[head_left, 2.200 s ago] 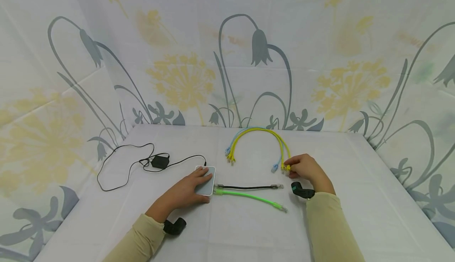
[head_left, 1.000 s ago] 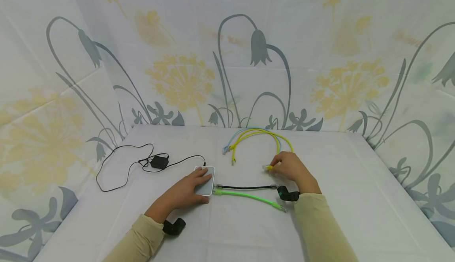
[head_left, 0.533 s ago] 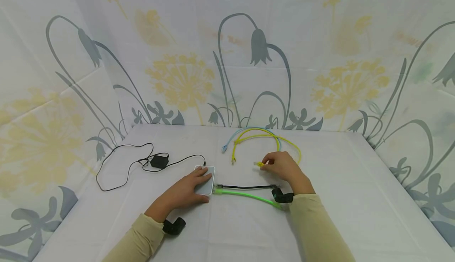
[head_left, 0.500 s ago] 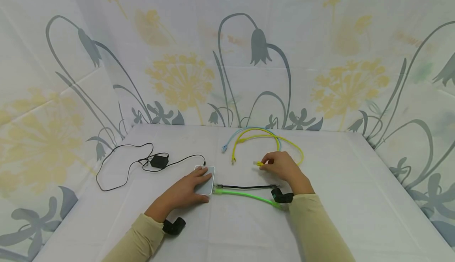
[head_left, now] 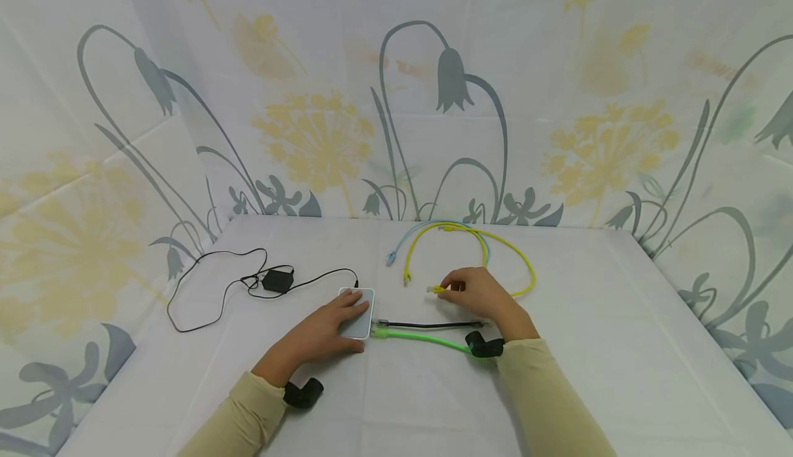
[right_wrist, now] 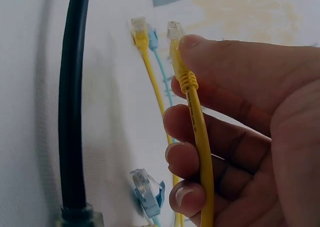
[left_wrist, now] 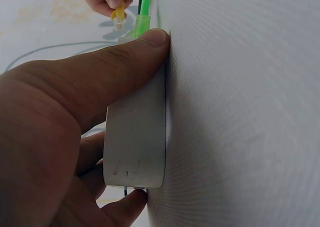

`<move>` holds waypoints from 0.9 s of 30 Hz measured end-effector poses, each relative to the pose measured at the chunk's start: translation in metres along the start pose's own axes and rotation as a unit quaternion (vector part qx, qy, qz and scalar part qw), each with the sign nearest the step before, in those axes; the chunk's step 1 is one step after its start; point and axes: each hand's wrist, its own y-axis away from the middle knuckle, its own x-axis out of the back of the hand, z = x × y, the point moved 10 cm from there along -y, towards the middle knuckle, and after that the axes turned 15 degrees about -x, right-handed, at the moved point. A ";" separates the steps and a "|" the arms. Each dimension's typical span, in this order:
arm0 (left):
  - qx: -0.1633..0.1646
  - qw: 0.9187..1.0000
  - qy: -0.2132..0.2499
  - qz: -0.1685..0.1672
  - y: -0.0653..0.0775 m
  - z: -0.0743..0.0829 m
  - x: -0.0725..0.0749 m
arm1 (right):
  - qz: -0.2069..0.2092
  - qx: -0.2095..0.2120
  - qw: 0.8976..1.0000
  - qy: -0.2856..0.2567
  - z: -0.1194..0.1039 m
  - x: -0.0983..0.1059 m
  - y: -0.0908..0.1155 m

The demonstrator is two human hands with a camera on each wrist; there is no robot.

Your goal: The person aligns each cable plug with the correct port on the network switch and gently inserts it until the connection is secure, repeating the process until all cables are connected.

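Observation:
In the head view my left hand (head_left: 325, 333) holds a small white network switch (head_left: 362, 325) on the table. The left wrist view shows its thumb along one edge of the switch and its other fingers on the far side. My right hand (head_left: 480, 297) pinches one end of a yellow Ethernet cable (head_left: 529, 268) between thumb and fingers, the clear plug (right_wrist: 175, 32) sticking out past the thumb. That plug points left towards the switch, a little apart from it. A black cable (head_left: 427, 325) and a green cable (head_left: 421, 338) run out from the switch's right edge.
Behind the right hand lie a second yellow cable (head_left: 407, 257) and a light blue cable (head_left: 401, 243), both curved. To the left, a black power adapter (head_left: 277, 281) sits amid its thin lead (head_left: 186, 278), which reaches the switch's back edge. A flower-printed cloth hangs around the table.
My right hand has taken hold of one yellow cable's end and brought it left towards the switch. The cable's other end has slid right along the back. The left hand has stayed put.

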 end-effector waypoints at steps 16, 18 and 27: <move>-0.014 1.000 0.001 0.002 -0.001 0.001 0.000 | -0.005 0.065 0.998 0.012 -0.023 -0.015 0.004; -0.015 1.000 0.000 0.002 -0.001 0.000 0.000 | -0.006 0.073 0.997 0.013 -0.025 -0.017 0.005; -0.008 1.000 0.002 0.002 -0.001 -0.001 -0.001 | -0.024 0.071 0.997 0.012 -0.032 -0.026 0.006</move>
